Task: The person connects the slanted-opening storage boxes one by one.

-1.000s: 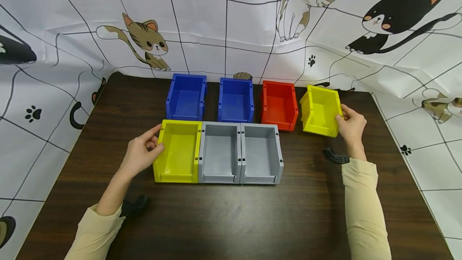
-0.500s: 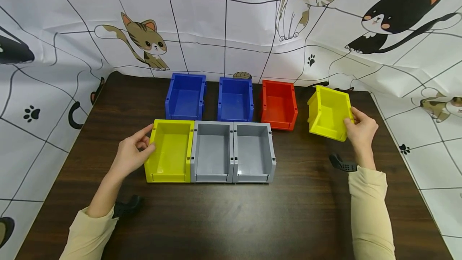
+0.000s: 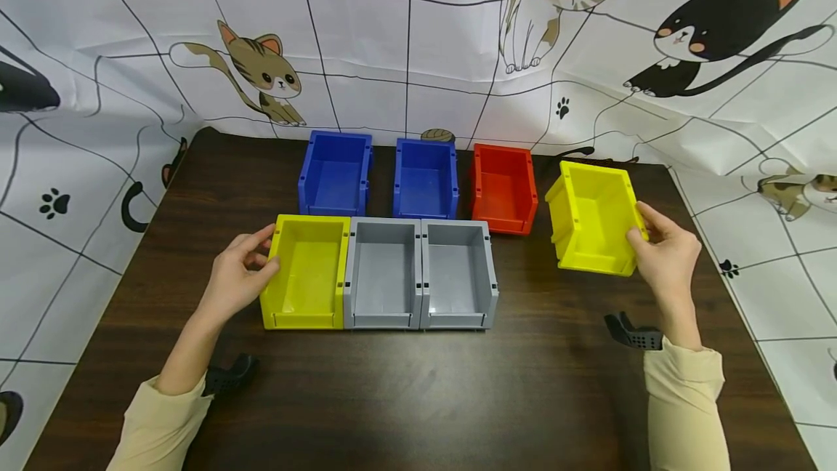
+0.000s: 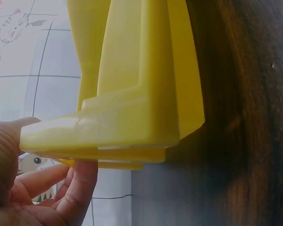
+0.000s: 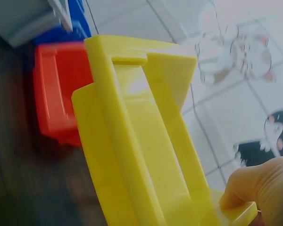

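At the left end of the front row, my left hand (image 3: 238,271) pinches the left wall of a yellow storage bin (image 3: 307,267); the left wrist view shows thumb and fingers (image 4: 82,183) on either side of that wall. Two grey bins, a middle one (image 3: 384,267) and a right one (image 3: 459,267), stand side by side against it. Over to the right, my right hand (image 3: 668,256) grips another yellow bin (image 3: 595,224) by its right wall. This bin is raised and tilted, and the right wrist view shows its underside edge apart from the dark tabletop.
Behind the front row stand a blue bin (image 3: 335,174), a second blue bin (image 3: 426,180) and a red bin (image 3: 503,189). A white cloth with printed cats (image 3: 366,35) hangs along the back of the brown table (image 3: 418,398).
The front row of one yellow and two grey bins has slid left with my left hand. My right hand has lifted its yellow bin and brought it a little right and nearer.
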Available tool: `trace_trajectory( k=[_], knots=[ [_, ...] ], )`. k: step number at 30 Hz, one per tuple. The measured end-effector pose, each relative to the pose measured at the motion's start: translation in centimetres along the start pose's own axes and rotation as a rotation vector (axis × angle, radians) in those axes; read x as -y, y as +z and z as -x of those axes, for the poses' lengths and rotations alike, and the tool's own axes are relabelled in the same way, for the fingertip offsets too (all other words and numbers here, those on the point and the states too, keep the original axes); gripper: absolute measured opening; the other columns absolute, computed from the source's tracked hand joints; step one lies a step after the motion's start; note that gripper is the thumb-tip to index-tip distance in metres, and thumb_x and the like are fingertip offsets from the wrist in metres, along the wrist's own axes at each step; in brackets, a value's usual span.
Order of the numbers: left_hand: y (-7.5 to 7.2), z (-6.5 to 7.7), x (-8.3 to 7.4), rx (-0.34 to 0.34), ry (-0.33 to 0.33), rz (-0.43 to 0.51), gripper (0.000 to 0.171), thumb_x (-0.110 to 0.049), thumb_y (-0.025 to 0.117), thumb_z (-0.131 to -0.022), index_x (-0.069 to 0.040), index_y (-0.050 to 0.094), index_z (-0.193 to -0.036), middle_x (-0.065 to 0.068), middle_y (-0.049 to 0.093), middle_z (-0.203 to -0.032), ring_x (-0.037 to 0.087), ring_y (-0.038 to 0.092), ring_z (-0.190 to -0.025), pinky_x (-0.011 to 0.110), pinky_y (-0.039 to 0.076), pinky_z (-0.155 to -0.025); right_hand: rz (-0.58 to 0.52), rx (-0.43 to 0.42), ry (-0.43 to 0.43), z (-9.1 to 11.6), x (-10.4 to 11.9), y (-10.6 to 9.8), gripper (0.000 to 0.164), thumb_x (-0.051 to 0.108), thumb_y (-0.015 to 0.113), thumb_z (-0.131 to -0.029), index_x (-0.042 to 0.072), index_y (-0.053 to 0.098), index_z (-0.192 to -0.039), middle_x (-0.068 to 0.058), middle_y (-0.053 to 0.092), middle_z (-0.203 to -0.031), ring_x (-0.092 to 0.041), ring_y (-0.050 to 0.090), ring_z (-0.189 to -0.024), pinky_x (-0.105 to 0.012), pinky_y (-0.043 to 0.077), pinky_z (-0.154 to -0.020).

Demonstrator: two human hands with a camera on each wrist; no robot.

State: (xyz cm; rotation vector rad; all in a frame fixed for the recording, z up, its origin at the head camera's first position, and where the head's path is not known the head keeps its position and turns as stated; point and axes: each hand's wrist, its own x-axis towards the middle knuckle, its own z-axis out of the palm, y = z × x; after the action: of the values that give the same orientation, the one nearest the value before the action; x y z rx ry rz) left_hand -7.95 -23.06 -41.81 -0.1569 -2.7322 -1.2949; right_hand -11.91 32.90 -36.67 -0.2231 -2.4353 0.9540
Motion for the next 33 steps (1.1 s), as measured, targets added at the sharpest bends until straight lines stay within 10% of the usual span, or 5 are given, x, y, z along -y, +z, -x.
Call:
trace_trajectory(
  k=[33],
  knots=[
    [0.4,0.1,0.0,0.001,-0.020,0.016,0.051,0.003,0.059,-0.084,0.008,0.046,-0.134,0.021,0.051,-0.108,0.025,0.047,-0.083,0.011,0.039,-0.048,-0.239,0.098,-0.138,7.6,3.5,2.2,0.036,-0.015,0.061,-0.076,-0.008,0.065,-0.112,-0.030,0.065,-0.097,0.010,0.055,-0.077,-0.005,0.044,-0.063]
  ],
)
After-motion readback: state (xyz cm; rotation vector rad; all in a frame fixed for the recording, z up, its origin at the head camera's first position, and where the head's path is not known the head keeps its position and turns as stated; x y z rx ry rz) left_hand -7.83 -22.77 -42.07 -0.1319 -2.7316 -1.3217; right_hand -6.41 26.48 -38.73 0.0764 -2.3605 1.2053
